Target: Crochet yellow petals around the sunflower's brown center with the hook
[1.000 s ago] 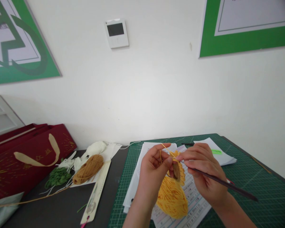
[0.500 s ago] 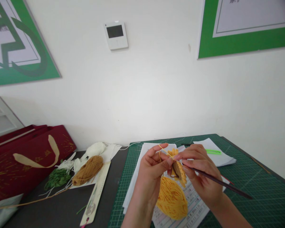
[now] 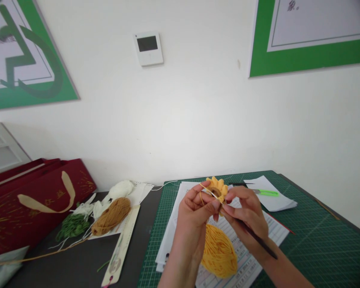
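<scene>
My left hand (image 3: 195, 208) is closed, pinching a small yellow crochet flower (image 3: 217, 187) with a brown middle, and yellow yarn runs over its forefinger. My right hand (image 3: 246, 214) is closed round a dark crochet hook (image 3: 259, 243) whose tip is at the flower. Both hands are raised above a skein of yellow yarn (image 3: 219, 252), which lies on printed papers (image 3: 174, 232) on a green cutting mat (image 3: 318, 240).
On the dark table at left lie a tan skein (image 3: 111, 215), green yarn (image 3: 72, 226), white yarn (image 3: 120, 188) and a long paper label (image 3: 121, 244). A dark red gift bag (image 3: 33, 200) sits far left. A green pen (image 3: 267, 193) rests on a white sheet at back right. The wall is close behind.
The flower has been turned so that its petals now face up and sit higher. My right hand has swung in, and the hook now points more steeply toward me.
</scene>
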